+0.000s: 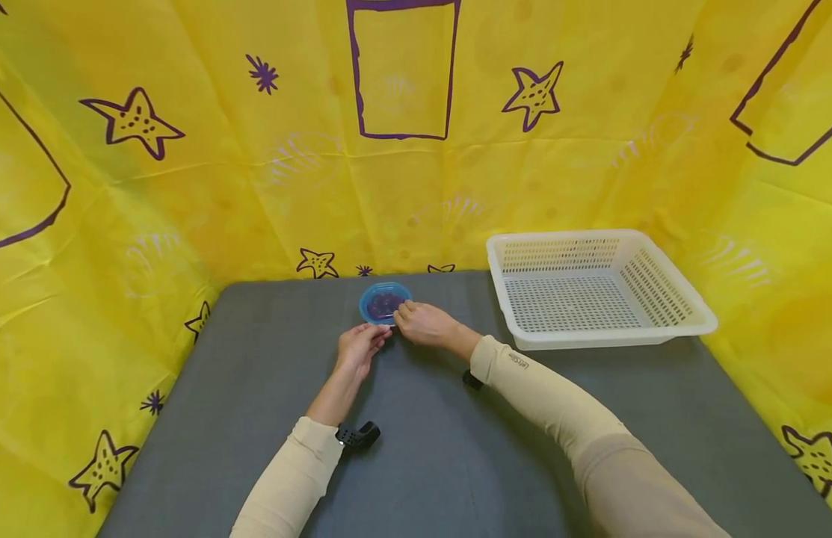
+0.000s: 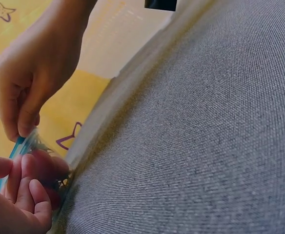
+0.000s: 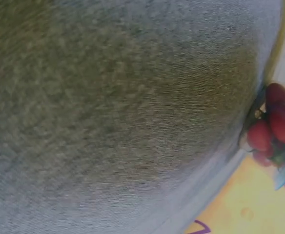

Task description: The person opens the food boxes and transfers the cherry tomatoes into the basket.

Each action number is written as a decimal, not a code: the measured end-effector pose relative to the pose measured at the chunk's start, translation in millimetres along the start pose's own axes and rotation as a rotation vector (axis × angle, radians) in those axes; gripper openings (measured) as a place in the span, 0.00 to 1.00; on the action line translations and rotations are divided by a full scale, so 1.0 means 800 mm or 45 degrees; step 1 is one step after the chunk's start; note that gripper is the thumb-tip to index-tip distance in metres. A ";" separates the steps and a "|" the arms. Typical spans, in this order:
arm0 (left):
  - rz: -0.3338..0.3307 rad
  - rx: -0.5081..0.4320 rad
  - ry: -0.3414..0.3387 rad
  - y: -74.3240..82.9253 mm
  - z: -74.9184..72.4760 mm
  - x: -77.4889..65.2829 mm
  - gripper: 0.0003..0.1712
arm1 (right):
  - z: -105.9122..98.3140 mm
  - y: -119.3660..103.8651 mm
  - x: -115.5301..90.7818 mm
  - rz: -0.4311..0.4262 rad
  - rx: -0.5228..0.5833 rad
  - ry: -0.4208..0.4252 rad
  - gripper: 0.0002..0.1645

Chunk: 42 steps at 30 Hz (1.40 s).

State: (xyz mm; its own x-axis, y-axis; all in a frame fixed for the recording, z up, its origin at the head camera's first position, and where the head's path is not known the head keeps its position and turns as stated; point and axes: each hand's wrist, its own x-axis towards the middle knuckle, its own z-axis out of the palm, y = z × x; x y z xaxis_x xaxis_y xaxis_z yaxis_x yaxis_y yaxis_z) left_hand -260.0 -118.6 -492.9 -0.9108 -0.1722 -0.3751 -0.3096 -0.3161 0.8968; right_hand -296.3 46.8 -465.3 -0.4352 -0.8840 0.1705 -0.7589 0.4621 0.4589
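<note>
A small clear plastic container (image 1: 383, 299) with a blue top rim sits near the far edge of the grey table. Inside are several red cherry tomatoes (image 3: 282, 122) with bits of green stem, which look purple through the blue top in the head view. My left hand (image 1: 363, 347) pinches the near side of the container's rim, thumb above and fingers against the clear wall. From the right, my right hand (image 1: 425, 323) pinches the rim's near right edge between thumb and curled fingers. In the right wrist view only bits of fingers show at the frame's edge.
To the right on the grey table (image 1: 442, 433) stands a white perforated plastic basket (image 1: 607, 336), with nothing seen inside. A yellow cloth (image 1: 254, 194) with purple starfish drawings hangs behind the table and along both sides.
</note>
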 end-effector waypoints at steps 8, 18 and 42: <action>0.002 0.024 -0.005 0.000 -0.001 0.001 0.10 | 0.014 0.002 0.000 -0.114 -0.235 0.136 0.13; 0.004 0.037 -0.024 0.001 -0.005 0.006 0.08 | 0.021 0.007 0.007 -0.090 -0.074 0.109 0.12; -0.043 -0.042 -0.050 0.002 -0.005 0.001 0.05 | 0.026 0.010 -0.005 0.002 0.194 0.374 0.06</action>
State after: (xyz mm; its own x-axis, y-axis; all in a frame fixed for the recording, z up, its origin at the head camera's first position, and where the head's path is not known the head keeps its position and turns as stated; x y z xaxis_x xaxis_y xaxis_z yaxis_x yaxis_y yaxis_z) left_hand -260.0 -122.6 -492.7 -0.9103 -0.1245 -0.3947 -0.3314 -0.3519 0.8754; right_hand -310.3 55.6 -480.3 -0.2947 -0.8555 0.4258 -0.8316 0.4491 0.3267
